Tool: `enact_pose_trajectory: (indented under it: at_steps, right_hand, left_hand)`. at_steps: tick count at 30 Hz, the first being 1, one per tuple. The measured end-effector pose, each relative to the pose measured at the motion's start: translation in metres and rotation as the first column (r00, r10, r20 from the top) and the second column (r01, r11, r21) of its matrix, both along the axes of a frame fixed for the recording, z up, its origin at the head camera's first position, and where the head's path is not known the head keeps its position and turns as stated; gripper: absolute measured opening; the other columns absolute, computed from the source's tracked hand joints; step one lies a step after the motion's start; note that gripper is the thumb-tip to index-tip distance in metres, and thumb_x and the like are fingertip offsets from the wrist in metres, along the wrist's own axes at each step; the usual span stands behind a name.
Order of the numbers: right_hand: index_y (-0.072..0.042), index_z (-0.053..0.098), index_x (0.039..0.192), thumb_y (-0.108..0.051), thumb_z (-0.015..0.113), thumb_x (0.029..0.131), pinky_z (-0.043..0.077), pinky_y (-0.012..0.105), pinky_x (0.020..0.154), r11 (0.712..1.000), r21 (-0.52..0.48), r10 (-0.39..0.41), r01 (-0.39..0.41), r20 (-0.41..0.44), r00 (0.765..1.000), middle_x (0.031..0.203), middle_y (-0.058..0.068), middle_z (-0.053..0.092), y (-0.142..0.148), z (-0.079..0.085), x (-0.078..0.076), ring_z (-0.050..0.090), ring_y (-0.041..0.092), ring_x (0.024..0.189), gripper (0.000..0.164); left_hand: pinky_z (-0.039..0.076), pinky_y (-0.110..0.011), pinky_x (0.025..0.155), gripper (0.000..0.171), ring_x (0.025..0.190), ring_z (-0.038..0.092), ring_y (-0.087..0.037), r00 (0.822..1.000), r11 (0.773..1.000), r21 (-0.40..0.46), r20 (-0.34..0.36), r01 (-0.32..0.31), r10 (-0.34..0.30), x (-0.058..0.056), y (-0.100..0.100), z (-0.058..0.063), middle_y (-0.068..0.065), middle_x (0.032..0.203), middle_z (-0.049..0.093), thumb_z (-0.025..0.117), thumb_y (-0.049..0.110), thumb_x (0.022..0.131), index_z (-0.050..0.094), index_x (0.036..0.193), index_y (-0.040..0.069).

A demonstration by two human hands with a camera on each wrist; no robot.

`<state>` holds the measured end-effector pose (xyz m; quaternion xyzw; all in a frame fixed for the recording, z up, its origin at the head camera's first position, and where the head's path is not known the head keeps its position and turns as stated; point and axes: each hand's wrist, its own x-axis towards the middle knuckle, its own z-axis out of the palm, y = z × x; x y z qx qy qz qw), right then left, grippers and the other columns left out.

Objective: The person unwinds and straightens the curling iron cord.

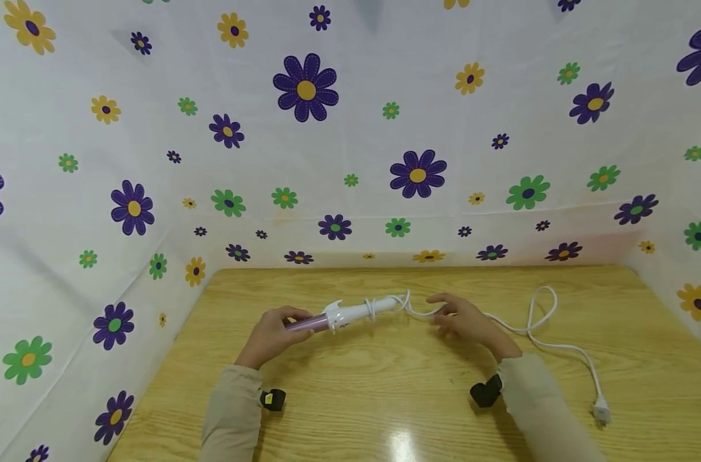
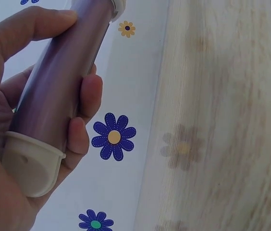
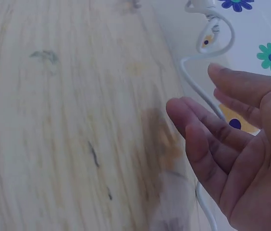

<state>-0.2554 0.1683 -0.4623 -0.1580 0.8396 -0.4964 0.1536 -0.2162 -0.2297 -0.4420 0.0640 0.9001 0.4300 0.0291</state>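
My left hand (image 1: 275,335) grips a curling iron by its purple barrel (image 1: 309,323), with the white handle (image 1: 353,312) pointing right. In the left wrist view, thumb and fingers wrap the barrel (image 2: 58,77), and its white end cap (image 2: 32,163) lies against the palm. A white cord (image 1: 421,313) loops round the handle and runs off to the right. Beside the cord is my right hand (image 1: 463,319), its fingers spread and slightly bent. In the right wrist view nothing sits between thumb and fingers; the cord (image 3: 193,79) passes behind them.
The cord's far part lies in a loop on the wooden table (image 1: 379,385), ending in a white plug (image 1: 601,410) at the right. White flower-printed cloth (image 1: 356,141) stands along the table's back and sides. Each wrist carries a small black camera (image 1: 486,391).
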Motion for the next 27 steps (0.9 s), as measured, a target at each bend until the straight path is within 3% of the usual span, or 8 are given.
enact_pose_trajectory:
  at_steps: [11, 19, 27]
  right_hand:
    - [0.006, 0.056, 0.117, -0.014, 0.06, 0.094, 0.052, 0.029, 0.06, 0.99, 0.081, -0.108, 0.118, -0.118, 0.987, 0.1, 0.02, 0.066, -0.0069, -0.006, 0.0044, 0.066, 0.018, 0.071, 0.031]
    - [0.0, 0.057, 0.106, -0.017, 0.065, 0.092, 0.051, 0.029, 0.059, 0.972, 0.129, -0.17, 0.196, -0.189, 0.967, 0.098, 0.018, 0.066, -0.003, -0.0063, 0.0045, 0.065, 0.016, 0.066, 0.024]
    - [-0.004, 0.056, 0.103, -0.022, 0.061, 0.095, 0.044, 0.03, 0.058, 0.928, 0.24, -0.213, 0.286, -0.287, 0.934, 0.094, 0.015, 0.067, 0.0026, -0.0032, 0.004, 0.058, 0.013, 0.063, 0.021]
  left_hand:
    - [0.048, -0.03, 0.07, 0.029, 0.081, 0.059, -0.018, 1.0, 1.0, 0.004, 0.01, -0.001, 0.001, 0.0001, 0.0016, -0.0007, -0.007, 0.105, 0.069, 0.079, 0.023, 0.079, 0.073, 0.106, 0.016]
    - [0.049, -0.03, 0.07, 0.028, 0.081, 0.059, -0.018, 1.0, 1.0, 0.02, -0.004, 0.019, -0.019, -0.0012, 0.0011, -0.0025, -0.007, 0.106, 0.069, 0.079, 0.022, 0.079, 0.073, 0.106, 0.016]
    - [0.05, -0.03, 0.069, 0.029, 0.08, 0.06, -0.017, 0.999, 0.998, 0.036, -0.012, 0.053, -0.053, -0.0024, 0.0001, -0.0043, -0.008, 0.109, 0.068, 0.078, 0.024, 0.08, 0.073, 0.107, 0.016]
